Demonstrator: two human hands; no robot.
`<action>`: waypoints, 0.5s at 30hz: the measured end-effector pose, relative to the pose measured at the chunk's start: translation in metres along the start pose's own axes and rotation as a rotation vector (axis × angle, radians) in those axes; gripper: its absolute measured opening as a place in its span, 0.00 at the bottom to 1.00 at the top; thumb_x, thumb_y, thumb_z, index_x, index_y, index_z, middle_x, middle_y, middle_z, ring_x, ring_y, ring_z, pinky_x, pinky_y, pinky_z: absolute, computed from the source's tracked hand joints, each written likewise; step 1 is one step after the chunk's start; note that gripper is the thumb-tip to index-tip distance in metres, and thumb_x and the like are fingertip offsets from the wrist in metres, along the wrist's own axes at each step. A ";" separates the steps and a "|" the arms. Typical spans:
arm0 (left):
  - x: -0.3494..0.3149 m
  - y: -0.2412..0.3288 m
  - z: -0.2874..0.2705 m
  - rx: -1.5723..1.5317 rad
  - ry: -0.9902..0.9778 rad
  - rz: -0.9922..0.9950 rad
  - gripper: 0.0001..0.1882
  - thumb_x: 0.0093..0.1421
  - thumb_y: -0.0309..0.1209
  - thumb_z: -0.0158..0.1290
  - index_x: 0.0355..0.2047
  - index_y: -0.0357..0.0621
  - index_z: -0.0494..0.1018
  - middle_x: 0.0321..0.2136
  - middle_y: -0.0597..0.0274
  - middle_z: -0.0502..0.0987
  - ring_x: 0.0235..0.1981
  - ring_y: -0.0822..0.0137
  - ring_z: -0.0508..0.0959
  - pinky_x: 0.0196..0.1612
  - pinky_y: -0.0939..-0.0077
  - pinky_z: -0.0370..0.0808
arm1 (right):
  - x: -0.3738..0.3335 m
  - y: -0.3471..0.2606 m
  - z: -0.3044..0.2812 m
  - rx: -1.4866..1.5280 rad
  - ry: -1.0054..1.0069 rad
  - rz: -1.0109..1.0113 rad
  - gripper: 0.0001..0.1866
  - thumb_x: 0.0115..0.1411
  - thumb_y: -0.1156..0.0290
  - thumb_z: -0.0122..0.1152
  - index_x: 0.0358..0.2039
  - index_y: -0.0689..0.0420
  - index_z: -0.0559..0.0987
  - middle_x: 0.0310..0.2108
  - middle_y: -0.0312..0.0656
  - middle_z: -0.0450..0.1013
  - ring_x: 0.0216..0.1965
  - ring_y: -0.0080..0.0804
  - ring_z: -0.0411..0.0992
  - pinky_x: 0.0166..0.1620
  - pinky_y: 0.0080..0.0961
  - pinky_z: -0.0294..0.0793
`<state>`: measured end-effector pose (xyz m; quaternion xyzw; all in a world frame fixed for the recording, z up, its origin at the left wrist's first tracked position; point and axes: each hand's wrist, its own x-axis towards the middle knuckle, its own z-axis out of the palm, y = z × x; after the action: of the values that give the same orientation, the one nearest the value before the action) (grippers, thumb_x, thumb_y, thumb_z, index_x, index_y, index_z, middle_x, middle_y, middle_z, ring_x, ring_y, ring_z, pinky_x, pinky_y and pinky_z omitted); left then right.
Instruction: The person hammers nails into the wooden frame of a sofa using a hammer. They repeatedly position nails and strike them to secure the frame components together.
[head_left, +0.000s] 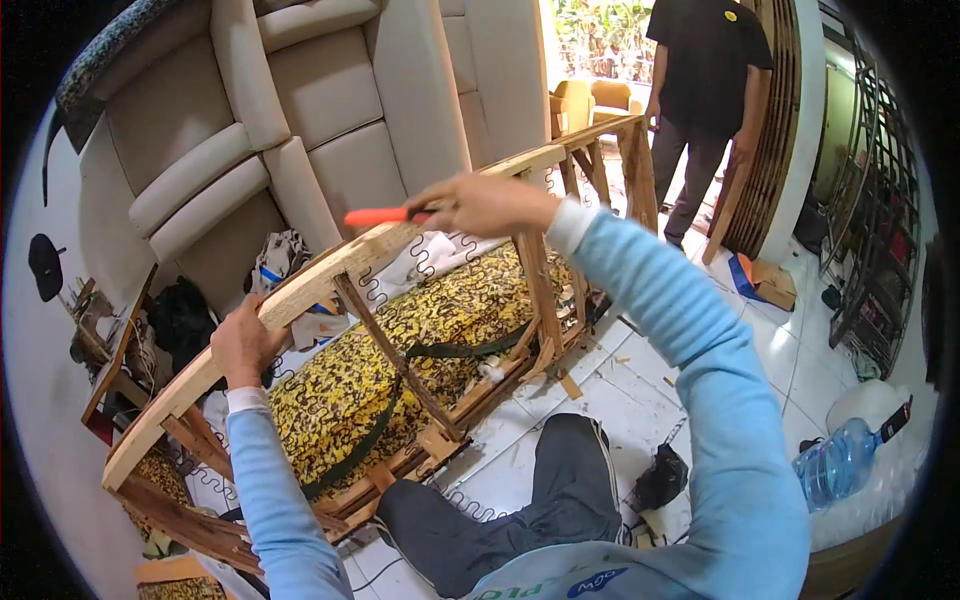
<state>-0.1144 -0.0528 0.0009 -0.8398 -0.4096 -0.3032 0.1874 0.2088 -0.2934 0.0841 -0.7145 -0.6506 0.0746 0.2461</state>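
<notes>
A wooden sofa frame point(325, 283) stands tilted across my lap area, with a pale new rail along its top and darker old slats below. Wavy metal springs point(422, 257) hang from the rail. Around the rail's left part my left hand point(245, 343) is closed, thumb on the near side. Over the middle of the rail is my right hand point(485, 205), smeared by motion. It grips a tool with a long orange-red part point(378, 216) and a dark piece by the fingers; its exact kind is unclear.
Behind the frame lies yellow-and-black patterned cloth point(400, 330). Beige sofas point(330, 90) stand upright beyond. A person point(705, 90) in dark clothes stands at the far right. A blue water jug point(840, 465), a black bag point(661, 478) and a cardboard box point(772, 284) are on the right.
</notes>
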 end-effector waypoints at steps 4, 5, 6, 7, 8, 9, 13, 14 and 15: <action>-0.002 0.004 0.006 0.006 -0.005 -0.009 0.23 0.50 0.50 0.66 0.44 0.59 0.82 0.32 0.53 0.86 0.35 0.49 0.86 0.38 0.54 0.82 | 0.014 0.059 -0.089 -0.309 0.651 -0.240 0.21 0.70 0.56 0.59 0.61 0.45 0.80 0.46 0.48 0.83 0.39 0.45 0.81 0.46 0.40 0.80; -0.004 0.010 -0.001 0.003 -0.012 -0.022 0.21 0.50 0.45 0.68 0.42 0.54 0.81 0.33 0.53 0.86 0.36 0.49 0.86 0.39 0.55 0.82 | 0.008 0.054 -0.107 -0.310 0.865 -0.219 0.20 0.71 0.59 0.58 0.62 0.44 0.80 0.43 0.45 0.84 0.33 0.37 0.82 0.43 0.36 0.79; -0.004 0.013 -0.001 0.000 -0.026 -0.025 0.21 0.50 0.45 0.68 0.43 0.55 0.81 0.34 0.53 0.86 0.36 0.50 0.86 0.40 0.55 0.82 | 0.002 0.064 -0.130 -0.200 0.959 -0.248 0.28 0.68 0.54 0.63 0.67 0.46 0.74 0.58 0.50 0.74 0.51 0.44 0.75 0.52 0.37 0.78; -0.002 0.015 -0.001 -0.005 -0.032 -0.029 0.21 0.50 0.45 0.68 0.43 0.55 0.81 0.34 0.53 0.86 0.36 0.50 0.86 0.40 0.55 0.82 | -0.005 0.074 -0.154 -0.093 1.052 -0.289 0.37 0.66 0.50 0.67 0.72 0.47 0.68 0.72 0.55 0.63 0.68 0.50 0.69 0.60 0.38 0.76; -0.002 0.012 -0.002 0.004 -0.040 -0.040 0.22 0.49 0.45 0.68 0.44 0.55 0.81 0.34 0.53 0.86 0.36 0.50 0.86 0.40 0.55 0.82 | -0.011 0.068 -0.152 -0.030 1.166 -0.197 0.33 0.67 0.52 0.63 0.69 0.50 0.68 0.62 0.56 0.69 0.59 0.54 0.73 0.56 0.42 0.77; -0.002 0.009 -0.002 0.020 -0.055 -0.047 0.23 0.49 0.46 0.68 0.44 0.55 0.81 0.35 0.54 0.86 0.37 0.50 0.86 0.41 0.55 0.82 | -0.018 0.063 -0.150 0.045 1.272 -0.105 0.30 0.69 0.55 0.60 0.67 0.53 0.69 0.52 0.57 0.76 0.49 0.59 0.77 0.51 0.46 0.77; 0.001 0.012 -0.001 -0.003 -0.035 -0.041 0.22 0.49 0.47 0.68 0.44 0.55 0.82 0.34 0.54 0.86 0.37 0.50 0.86 0.41 0.55 0.82 | -0.001 0.186 -0.089 -0.345 1.133 0.077 0.21 0.72 0.59 0.51 0.59 0.58 0.70 0.42 0.65 0.79 0.47 0.67 0.77 0.51 0.55 0.76; 0.003 0.014 0.002 -0.016 -0.039 -0.033 0.22 0.49 0.47 0.68 0.44 0.55 0.82 0.34 0.54 0.86 0.37 0.50 0.86 0.40 0.55 0.82 | -0.007 0.229 -0.089 -0.509 0.721 0.317 0.19 0.71 0.61 0.52 0.54 0.60 0.78 0.45 0.63 0.80 0.51 0.63 0.78 0.54 0.54 0.76; 0.001 0.008 0.002 -0.007 -0.044 -0.043 0.22 0.49 0.47 0.67 0.44 0.55 0.82 0.34 0.54 0.86 0.37 0.50 0.86 0.40 0.55 0.82 | -0.004 0.229 -0.090 -0.493 0.574 0.300 0.19 0.71 0.60 0.52 0.55 0.58 0.78 0.45 0.62 0.80 0.50 0.62 0.78 0.53 0.53 0.77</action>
<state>-0.1067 -0.0560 -0.0003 -0.8378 -0.4306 -0.2901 0.1688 0.4512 -0.3275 0.0583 -0.8309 -0.4424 -0.2512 0.2255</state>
